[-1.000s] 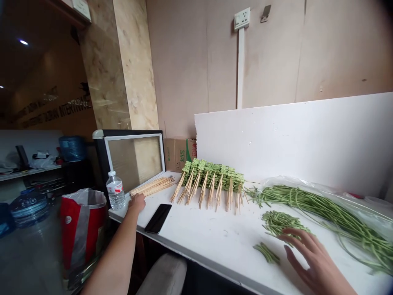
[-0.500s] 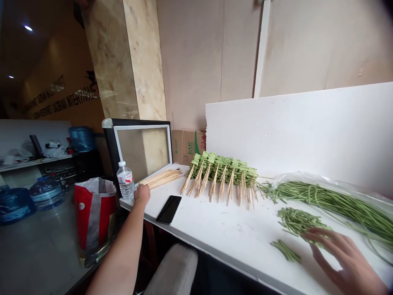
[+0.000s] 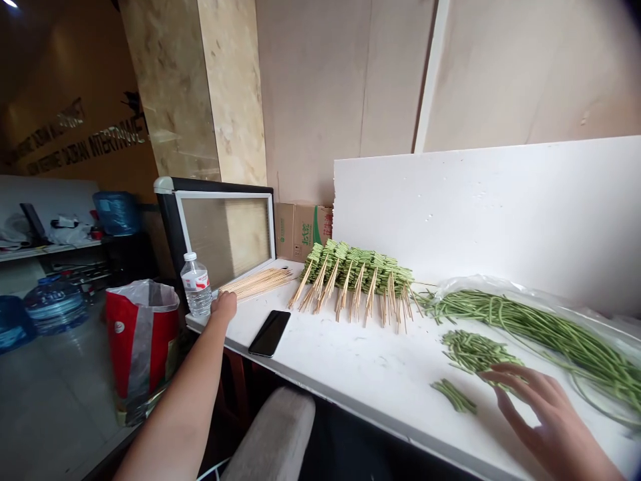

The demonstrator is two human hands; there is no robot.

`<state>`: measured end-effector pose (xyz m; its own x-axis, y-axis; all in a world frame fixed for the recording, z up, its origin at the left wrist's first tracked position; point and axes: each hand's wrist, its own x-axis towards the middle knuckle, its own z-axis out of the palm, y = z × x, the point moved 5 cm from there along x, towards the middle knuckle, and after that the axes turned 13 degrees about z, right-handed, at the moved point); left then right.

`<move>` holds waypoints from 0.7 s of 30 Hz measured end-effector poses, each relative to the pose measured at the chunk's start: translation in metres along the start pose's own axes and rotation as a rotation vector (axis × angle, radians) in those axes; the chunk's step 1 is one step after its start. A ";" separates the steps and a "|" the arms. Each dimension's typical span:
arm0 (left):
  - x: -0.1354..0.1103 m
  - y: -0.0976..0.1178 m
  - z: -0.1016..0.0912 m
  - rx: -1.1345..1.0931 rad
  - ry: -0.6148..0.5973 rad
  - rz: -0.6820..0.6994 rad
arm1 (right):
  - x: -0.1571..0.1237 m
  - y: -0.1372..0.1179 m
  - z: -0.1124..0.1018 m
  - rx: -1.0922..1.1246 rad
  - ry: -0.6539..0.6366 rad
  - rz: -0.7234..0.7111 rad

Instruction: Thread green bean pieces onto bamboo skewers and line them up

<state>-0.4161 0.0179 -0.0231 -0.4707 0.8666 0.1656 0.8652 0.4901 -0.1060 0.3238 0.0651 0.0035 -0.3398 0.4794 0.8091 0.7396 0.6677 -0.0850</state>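
Head view: loose skewers (image 3: 260,282) lie fanned on the white table (image 3: 360,367), beside the bottle (image 3: 196,284). Judged light, stiff, thin and apt to roll; best hold, a pinch near the gathered ends. Left hand (image 3: 224,305): fingers curled in at those ends; cannot tell whether any stick is pinched. Right hand (image 3: 543,411): fingers spread, thumb apart, by the cut bean pile (image 3: 471,349); no held piece visible, contact unclear. Bean pieces judged light, slightly bendable; grasp mid-length.
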 end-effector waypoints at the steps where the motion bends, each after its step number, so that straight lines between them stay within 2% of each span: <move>1: 0.001 0.000 0.000 0.004 -0.006 0.006 | 0.000 0.000 -0.001 0.000 -0.009 0.005; 7: 0.004 -0.001 -0.003 -0.003 -0.018 0.062 | -0.006 0.009 0.001 0.028 -0.075 0.108; 12: 0.004 0.000 -0.004 -0.090 0.005 0.086 | -0.010 0.012 0.009 0.053 -0.181 0.182; 17: -0.003 -0.002 -0.007 -0.286 0.096 0.034 | -0.012 0.010 0.018 0.092 -0.329 0.245; 21: -0.002 0.000 -0.021 -0.548 0.219 -0.006 | -0.012 0.002 0.024 0.061 -0.430 0.274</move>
<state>-0.4115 0.0141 -0.0030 -0.4794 0.7961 0.3695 0.8533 0.3243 0.4083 0.3156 0.0745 -0.0202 -0.3565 0.8237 0.4409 0.8040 0.5109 -0.3044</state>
